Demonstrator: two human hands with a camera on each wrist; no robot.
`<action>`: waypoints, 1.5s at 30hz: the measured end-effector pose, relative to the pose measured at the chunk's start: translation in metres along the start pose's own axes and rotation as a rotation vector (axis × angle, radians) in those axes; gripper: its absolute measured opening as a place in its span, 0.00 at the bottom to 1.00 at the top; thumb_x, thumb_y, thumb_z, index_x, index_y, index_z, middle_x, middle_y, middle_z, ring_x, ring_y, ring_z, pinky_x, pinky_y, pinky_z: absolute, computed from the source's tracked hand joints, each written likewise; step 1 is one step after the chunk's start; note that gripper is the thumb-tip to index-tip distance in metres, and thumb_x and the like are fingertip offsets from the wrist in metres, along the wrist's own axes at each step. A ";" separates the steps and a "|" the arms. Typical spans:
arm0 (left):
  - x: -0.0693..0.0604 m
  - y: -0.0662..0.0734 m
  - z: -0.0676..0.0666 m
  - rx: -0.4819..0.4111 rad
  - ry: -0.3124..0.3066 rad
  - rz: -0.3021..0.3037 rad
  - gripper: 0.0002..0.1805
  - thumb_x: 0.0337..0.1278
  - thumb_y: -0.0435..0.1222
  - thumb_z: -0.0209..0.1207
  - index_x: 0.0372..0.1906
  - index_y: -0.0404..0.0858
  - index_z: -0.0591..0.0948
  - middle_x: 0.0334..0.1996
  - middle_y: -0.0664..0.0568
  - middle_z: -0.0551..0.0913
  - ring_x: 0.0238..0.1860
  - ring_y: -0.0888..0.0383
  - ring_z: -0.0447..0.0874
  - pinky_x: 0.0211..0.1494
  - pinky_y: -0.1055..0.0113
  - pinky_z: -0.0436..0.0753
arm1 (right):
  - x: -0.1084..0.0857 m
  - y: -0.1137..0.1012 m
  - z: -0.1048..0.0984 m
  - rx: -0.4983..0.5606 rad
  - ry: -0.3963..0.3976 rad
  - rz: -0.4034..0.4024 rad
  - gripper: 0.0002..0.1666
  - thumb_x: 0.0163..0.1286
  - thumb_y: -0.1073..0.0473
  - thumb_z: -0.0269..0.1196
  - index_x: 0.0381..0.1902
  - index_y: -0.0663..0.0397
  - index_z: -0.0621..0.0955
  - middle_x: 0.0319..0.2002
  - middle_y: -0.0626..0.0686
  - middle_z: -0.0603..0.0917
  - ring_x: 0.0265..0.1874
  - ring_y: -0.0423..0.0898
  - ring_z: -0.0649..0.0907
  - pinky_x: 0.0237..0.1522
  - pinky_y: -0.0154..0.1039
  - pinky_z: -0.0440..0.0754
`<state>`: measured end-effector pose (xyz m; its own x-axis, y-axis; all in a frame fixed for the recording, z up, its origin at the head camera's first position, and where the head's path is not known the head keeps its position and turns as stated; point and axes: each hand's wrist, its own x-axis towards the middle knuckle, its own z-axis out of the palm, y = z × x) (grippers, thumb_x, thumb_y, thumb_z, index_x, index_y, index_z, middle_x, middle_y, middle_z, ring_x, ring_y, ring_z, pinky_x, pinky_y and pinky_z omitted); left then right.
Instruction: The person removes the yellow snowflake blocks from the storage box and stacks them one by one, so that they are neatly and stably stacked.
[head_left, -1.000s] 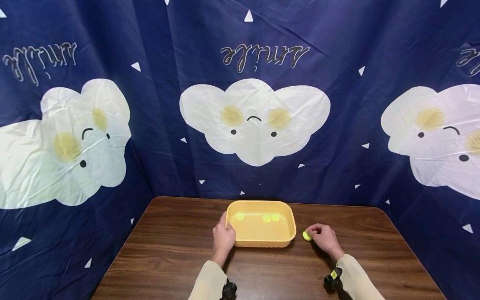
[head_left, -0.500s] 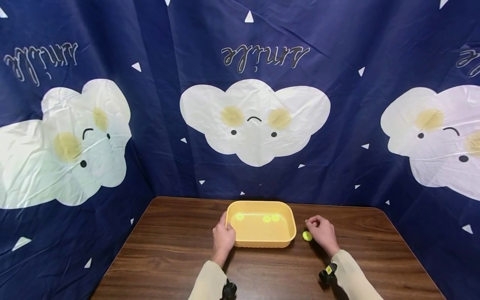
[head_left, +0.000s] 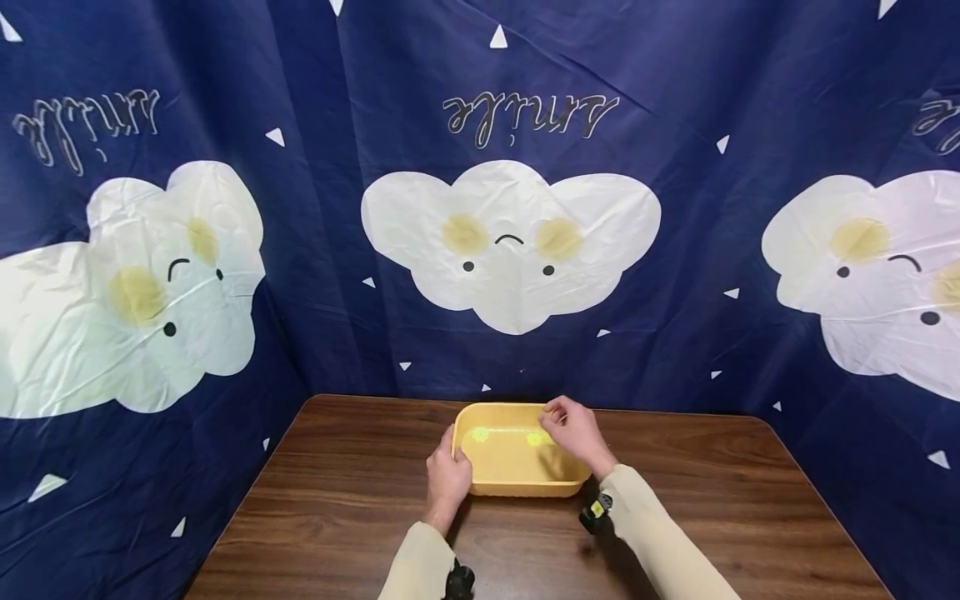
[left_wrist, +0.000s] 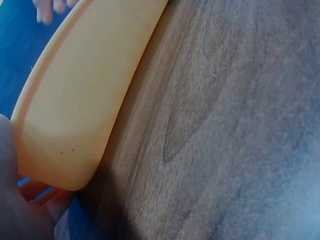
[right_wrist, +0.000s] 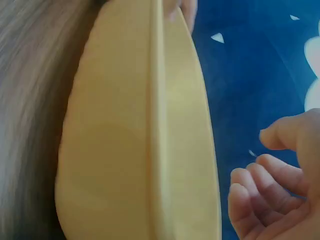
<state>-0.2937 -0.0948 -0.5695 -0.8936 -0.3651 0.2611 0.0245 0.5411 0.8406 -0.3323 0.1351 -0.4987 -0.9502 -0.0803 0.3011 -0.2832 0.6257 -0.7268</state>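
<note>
A yellow plastic tray (head_left: 510, 488) stands on the wooden table. My left hand (head_left: 448, 477) grips its left end, and the left wrist view shows the thumb and fingers around the tray's corner. Over the right part of the tray hovers my right hand (head_left: 576, 429). In the right wrist view its fingers (right_wrist: 265, 192) are loosely curled, the thumb stands apart from them, and nothing shows between. Inside the tray are two yellow-green flower shapes, one on the left (head_left: 480, 434) and one farther right (head_left: 535, 438). The small yellow-green piece seen earlier on the table is out of sight.
The brown wooden table (head_left: 337, 500) extends to both sides of the tray. Behind it and at the sides hangs a dark blue curtain (head_left: 322, 208) printed with white clouds. Black wrist cameras (head_left: 596, 512) sit on both cream sleeves.
My right hand has left the small yellow-green piece on the table and moved left over the tray. One flower shape is now covered by it. The left hand keeps its place.
</note>
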 end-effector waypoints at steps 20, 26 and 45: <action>-0.002 0.000 0.002 -0.008 0.024 -0.010 0.26 0.62 0.27 0.55 0.66 0.31 0.76 0.56 0.30 0.83 0.55 0.34 0.83 0.58 0.42 0.81 | 0.006 0.011 0.043 -0.265 -0.203 0.073 0.19 0.60 0.60 0.71 0.44 0.68 0.82 0.25 0.51 0.81 0.24 0.44 0.76 0.33 0.39 0.78; -0.002 0.000 0.002 -0.011 0.033 0.003 0.26 0.62 0.26 0.55 0.66 0.30 0.76 0.55 0.30 0.83 0.55 0.33 0.83 0.57 0.41 0.81 | 0.006 0.014 0.042 -0.302 -0.203 0.066 0.13 0.55 0.62 0.70 0.35 0.64 0.80 0.24 0.49 0.75 0.24 0.44 0.71 0.29 0.36 0.72; -0.002 0.003 0.000 -0.013 0.003 -0.023 0.26 0.64 0.27 0.54 0.67 0.31 0.75 0.58 0.30 0.82 0.57 0.35 0.82 0.60 0.42 0.80 | 0.006 0.023 0.046 -0.294 -0.223 0.126 0.25 0.54 0.63 0.69 0.16 0.46 0.62 0.18 0.43 0.56 0.19 0.41 0.57 0.23 0.34 0.54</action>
<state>-0.2923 -0.0922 -0.5673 -0.8928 -0.3795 0.2428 0.0097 0.5226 0.8525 -0.3500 0.1134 -0.5417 -0.9892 -0.1356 0.0557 -0.1443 0.8344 -0.5319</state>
